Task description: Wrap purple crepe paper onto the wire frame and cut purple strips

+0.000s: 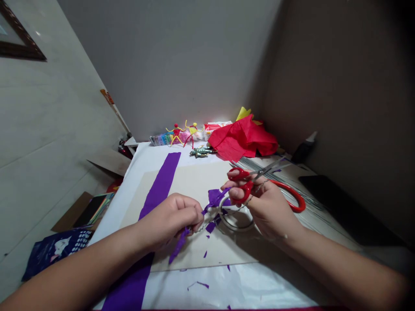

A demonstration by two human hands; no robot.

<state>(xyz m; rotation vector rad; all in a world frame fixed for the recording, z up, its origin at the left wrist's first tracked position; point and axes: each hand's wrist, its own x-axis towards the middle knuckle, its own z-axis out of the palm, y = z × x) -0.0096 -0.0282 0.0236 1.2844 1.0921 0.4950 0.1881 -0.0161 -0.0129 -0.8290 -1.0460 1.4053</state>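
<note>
My left hand (173, 218) is closed in a pinch on a small piece of purple crepe paper wrapped on a thin wire (214, 203). My right hand (262, 207) has fingers through the red handles of a pair of scissors (249, 177), blades pointing up and to the right, away from the paper. Its fingertips also touch the purple piece. Both hands hover over a beige card sheet (194, 181). A long purple paper strip (158, 190) lies on the card to the left. Small purple scraps (202, 284) lie near the front.
Crumpled red paper (243, 138) and yellow paper sit at the back. Pipe-cleaner figures (181, 131) and a bead box stand by the wall. A roll of tape (235, 220), a red ring (292, 196), a dark glue bottle (304, 147) and metal wires lie at the right.
</note>
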